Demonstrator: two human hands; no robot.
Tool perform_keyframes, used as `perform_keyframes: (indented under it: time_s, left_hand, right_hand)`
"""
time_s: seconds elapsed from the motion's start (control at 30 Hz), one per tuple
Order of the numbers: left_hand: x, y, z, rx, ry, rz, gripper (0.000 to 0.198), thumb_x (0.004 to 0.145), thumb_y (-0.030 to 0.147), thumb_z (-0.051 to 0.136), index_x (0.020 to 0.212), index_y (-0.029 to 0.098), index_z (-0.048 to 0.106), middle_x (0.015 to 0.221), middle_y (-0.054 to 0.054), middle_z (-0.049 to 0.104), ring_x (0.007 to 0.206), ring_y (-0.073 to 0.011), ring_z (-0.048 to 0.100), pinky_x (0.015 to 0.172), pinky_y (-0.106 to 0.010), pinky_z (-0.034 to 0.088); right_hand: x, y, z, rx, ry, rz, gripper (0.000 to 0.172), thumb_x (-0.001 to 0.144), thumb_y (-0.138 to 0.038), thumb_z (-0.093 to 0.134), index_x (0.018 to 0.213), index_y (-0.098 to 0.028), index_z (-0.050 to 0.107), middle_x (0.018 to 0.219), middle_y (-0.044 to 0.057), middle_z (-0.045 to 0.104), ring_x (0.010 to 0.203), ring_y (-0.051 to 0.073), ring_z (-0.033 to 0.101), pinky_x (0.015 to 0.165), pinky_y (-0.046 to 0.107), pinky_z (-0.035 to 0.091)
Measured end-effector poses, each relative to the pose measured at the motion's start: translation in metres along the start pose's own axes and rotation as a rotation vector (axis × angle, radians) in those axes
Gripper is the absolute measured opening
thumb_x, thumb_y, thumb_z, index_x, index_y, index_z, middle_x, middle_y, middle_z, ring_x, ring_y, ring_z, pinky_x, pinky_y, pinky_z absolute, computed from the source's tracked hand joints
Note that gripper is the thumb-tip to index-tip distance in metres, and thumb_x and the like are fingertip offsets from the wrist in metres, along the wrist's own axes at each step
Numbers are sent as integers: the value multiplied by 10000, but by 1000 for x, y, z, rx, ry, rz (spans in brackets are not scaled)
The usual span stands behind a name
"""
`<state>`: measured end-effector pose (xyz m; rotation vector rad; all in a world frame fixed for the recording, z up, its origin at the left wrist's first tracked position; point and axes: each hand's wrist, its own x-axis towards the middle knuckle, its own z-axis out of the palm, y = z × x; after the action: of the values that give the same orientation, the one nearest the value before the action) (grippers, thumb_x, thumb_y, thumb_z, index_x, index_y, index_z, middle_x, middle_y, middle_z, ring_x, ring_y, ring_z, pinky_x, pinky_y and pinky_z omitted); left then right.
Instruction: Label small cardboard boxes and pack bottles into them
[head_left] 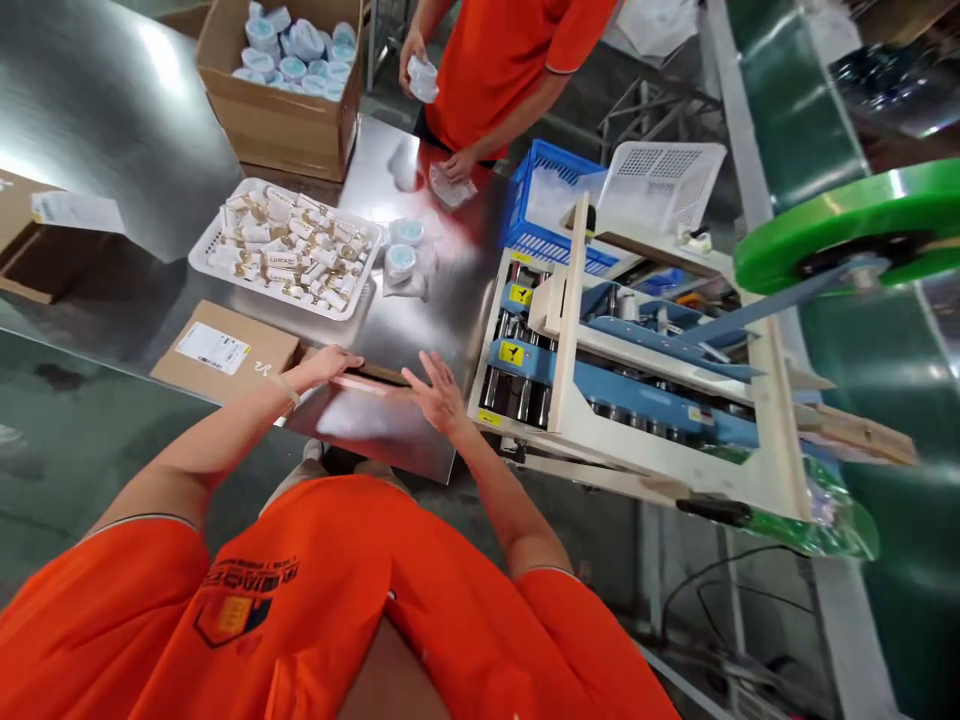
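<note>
My left hand [334, 364] grips the left end of a narrow brown cardboard box [379, 384], seen nearly edge-on near the front of the metal table. How deep the box is, I cannot tell. At its right end is my right hand [438, 393], fingers spread and thumb by the cardboard. A flat, labelled cardboard box [259, 352] lies left of my left hand. Behind it, a white tray [206, 262] is heaped with small white-and-gold tubes. Two round tubs with pale blue tops [401, 260], in clear wrap, lie beyond my hands.
Across the table, a co-worker in orange [495, 70] handles wrapped tubs. A large carton [281, 130] of similar tubs stands at back left. A taping machine [630, 390] with rollers borders the table's right edge. Behind it are a blue crate [517, 205] and a green conveyor [795, 100].
</note>
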<state>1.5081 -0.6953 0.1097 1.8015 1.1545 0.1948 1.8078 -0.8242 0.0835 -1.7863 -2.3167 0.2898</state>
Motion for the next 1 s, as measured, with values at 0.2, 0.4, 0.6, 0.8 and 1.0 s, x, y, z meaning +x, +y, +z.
perform_keyframes:
  time_s: [0.2,0.4,0.6,0.8,1.0]
  left_hand:
    - [35,67,53,305,-16,106,326,1053,330,585,930,163,837,878,-126,768,901,-273,712,867,-370,527]
    - [21,83,74,772,-58,500,286,1021,143,574,985,121,857,1177,-216,715,1082,-319,657,865,-415,506]
    - [14,60,39,788,229,463,352,1083,167,472,1211,140,799,1112,-180,681,1085,-323,623,915,-437,521]
    - [26,55,28,758,25,319,333,1088,232,512,1244,56,747,1313,-255,695,1216,-355,652,962,-416,532]
    - [25,23,-6,600,-267,456,304,1004,404,701,1098,127,785,1132,-167,764,1170,-313,670,1099,-399,499]
  right_hand:
    - [-37,-72,15,65,-241,-340,272,1106,-292,648,1324,-237,802,1349,147,806,1393,287,691,1304,515,431]
    - [-14,-127,-12,-30,-580,29,305,1094,-205,545,1274,-201,793,1199,130,852,1168,270,794,1055,361,564]
    - [24,-103,-34,-141,-420,3,394,1085,-143,474,1328,-136,784,1163,190,846,1215,309,765,1160,436,499]
    - [60,-74,-17,-203,-269,-188,337,1068,-145,524,1230,-181,817,1285,140,820,1389,312,670,1355,509,392]
    - [66,-54,-1,2,-14,105,512,1096,-212,535,1602,-146,576,1683,229,546,1617,396,472,1322,639,401]
